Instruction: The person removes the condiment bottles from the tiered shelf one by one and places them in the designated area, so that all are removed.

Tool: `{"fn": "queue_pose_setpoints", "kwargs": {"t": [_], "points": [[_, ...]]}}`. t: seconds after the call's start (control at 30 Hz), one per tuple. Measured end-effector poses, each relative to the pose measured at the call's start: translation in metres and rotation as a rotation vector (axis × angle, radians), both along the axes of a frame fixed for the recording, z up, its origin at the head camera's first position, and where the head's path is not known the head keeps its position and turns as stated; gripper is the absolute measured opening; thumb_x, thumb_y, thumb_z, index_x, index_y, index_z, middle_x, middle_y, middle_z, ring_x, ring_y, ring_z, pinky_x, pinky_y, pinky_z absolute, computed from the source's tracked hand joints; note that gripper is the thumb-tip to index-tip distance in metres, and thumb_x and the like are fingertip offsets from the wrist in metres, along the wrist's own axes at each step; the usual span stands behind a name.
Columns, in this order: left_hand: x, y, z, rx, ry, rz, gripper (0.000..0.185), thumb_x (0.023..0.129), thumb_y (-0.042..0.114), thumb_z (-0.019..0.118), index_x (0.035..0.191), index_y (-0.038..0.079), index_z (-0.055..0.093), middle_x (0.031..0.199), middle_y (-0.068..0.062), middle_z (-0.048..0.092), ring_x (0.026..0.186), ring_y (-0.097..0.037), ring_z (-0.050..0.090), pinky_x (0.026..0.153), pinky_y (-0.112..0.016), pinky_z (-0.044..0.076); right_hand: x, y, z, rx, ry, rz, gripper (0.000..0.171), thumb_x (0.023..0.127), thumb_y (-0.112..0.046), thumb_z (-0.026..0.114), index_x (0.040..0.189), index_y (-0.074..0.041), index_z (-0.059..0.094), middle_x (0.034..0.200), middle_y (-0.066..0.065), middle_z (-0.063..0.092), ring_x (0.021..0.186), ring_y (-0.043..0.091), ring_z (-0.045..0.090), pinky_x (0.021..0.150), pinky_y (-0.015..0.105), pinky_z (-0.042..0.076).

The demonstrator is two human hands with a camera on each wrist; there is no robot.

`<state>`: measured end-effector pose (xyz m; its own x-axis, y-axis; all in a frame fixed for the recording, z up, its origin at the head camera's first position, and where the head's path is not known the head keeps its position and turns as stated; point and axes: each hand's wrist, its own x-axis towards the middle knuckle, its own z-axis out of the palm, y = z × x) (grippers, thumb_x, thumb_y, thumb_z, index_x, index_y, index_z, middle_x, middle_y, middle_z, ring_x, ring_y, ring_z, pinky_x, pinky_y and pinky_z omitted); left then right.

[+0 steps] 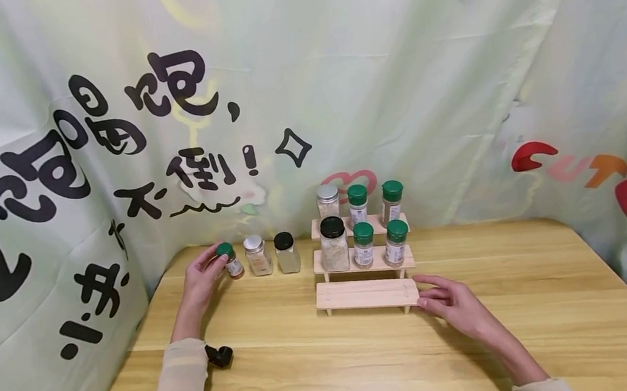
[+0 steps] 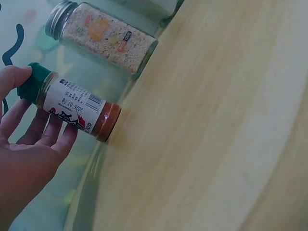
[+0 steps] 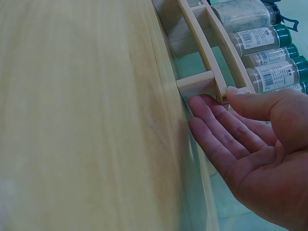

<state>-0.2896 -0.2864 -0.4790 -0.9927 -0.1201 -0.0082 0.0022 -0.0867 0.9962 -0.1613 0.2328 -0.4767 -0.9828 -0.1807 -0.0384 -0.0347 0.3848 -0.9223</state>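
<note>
A small spice jar with a green cap, a white label and reddish contents is held upright in my left hand. In the left wrist view, the thumb lies against its green cap and the fingers reach behind the jar; whether its base touches the table cannot be told. My right hand holds the right end of the lowest step of a wooden tiered rack, thumb at the front corner and index finger at the back one. The right wrist view shows that thumb on the rack's edge, the other fingers loosely extended.
Right of the left hand stand a silver-capped jar and a black-capped jar. On the rack's middle step are a larger black-capped jar and two green-capped ones; the top step bears a silver-capped jar and two green-capped ones. A printed curtain hangs behind.
</note>
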Motion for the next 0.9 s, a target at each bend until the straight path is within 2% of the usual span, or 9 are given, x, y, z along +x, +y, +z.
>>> {"fn": "queue_pose_setpoints", "kwargs": {"t": [0.2, 0.33, 0.43, 0.6, 0.7, 0.8, 0.9], "points": [[0.002, -0.003, -0.004, -0.036, -0.004, -0.027, 0.059, 0.098, 0.008, 0.07, 0.151, 0.002, 0.045, 0.144, -0.018, 0.051, 0.116, -0.01, 0.06, 0.101, -0.023, 0.052, 0.0, 0.0, -0.002, -0.009, 0.002, 0.016, 0.05, 0.099, -0.004, 0.066, 0.146, 0.005, 0.049, 0.117, 0.023, 0.071, 0.103, 0.028, 0.072, 0.083, 0.022, 0.058], [0.004, -0.004, -0.003, -0.084, 0.052, -0.061, 0.069, 0.097, 0.009, 0.071, 0.158, 0.01, 0.037, 0.151, -0.02, 0.044, 0.127, -0.016, 0.054, 0.102, -0.019, 0.05, -0.002, 0.001, -0.002, -0.01, 0.017, 0.016, 0.05, 0.1, -0.004, 0.066, 0.146, 0.005, 0.05, 0.116, 0.022, 0.072, 0.102, 0.025, 0.073, 0.082, 0.021, 0.058], [0.007, -0.003, 0.001, -0.108, 0.112, -0.036, 0.071, 0.096, 0.006, 0.072, 0.158, 0.012, 0.037, 0.154, -0.019, 0.041, 0.135, -0.023, 0.048, 0.104, -0.018, 0.047, -0.003, 0.001, -0.002, -0.005, 0.014, 0.011, 0.05, 0.099, -0.005, 0.067, 0.146, 0.004, 0.05, 0.116, 0.021, 0.072, 0.102, 0.024, 0.073, 0.082, 0.02, 0.057], [0.018, 0.006, 0.016, -0.068, 0.304, 0.117, 0.059, 0.093, -0.006, 0.07, 0.148, 0.003, 0.05, 0.149, -0.025, 0.049, 0.137, -0.036, 0.047, 0.116, -0.033, 0.042, -0.003, 0.0, 0.0, -0.001, 0.005, 0.019, 0.051, 0.1, -0.006, 0.067, 0.147, 0.004, 0.049, 0.117, 0.021, 0.072, 0.103, 0.026, 0.073, 0.081, 0.021, 0.058], [0.023, 0.013, 0.027, -0.065, 0.409, 0.172, 0.052, 0.092, -0.008, 0.071, 0.141, -0.002, 0.055, 0.144, -0.026, 0.053, 0.133, -0.039, 0.05, 0.116, -0.038, 0.042, -0.003, 0.001, 0.0, 0.003, 0.013, 0.013, 0.051, 0.099, -0.004, 0.067, 0.146, 0.004, 0.05, 0.116, 0.022, 0.072, 0.102, 0.027, 0.073, 0.081, 0.021, 0.058], [0.028, 0.02, 0.038, -0.086, 0.454, 0.175, 0.047, 0.092, -0.007, 0.071, 0.137, -0.005, 0.058, 0.139, -0.025, 0.058, 0.128, -0.036, 0.056, 0.11, -0.031, 0.048, -0.004, 0.002, 0.0, 0.01, 0.021, 0.012, 0.05, 0.099, -0.003, 0.066, 0.146, 0.005, 0.05, 0.116, 0.023, 0.072, 0.102, 0.027, 0.073, 0.081, 0.021, 0.058], [0.035, 0.028, 0.047, -0.083, 0.482, 0.121, 0.043, 0.092, -0.01, 0.069, 0.134, -0.009, 0.058, 0.136, -0.027, 0.059, 0.122, -0.03, 0.061, 0.103, -0.025, 0.052, -0.004, 0.002, 0.0, 0.007, 0.017, 0.015, 0.05, 0.099, -0.003, 0.066, 0.146, 0.005, 0.049, 0.116, 0.023, 0.072, 0.102, 0.026, 0.073, 0.081, 0.021, 0.058]]}}
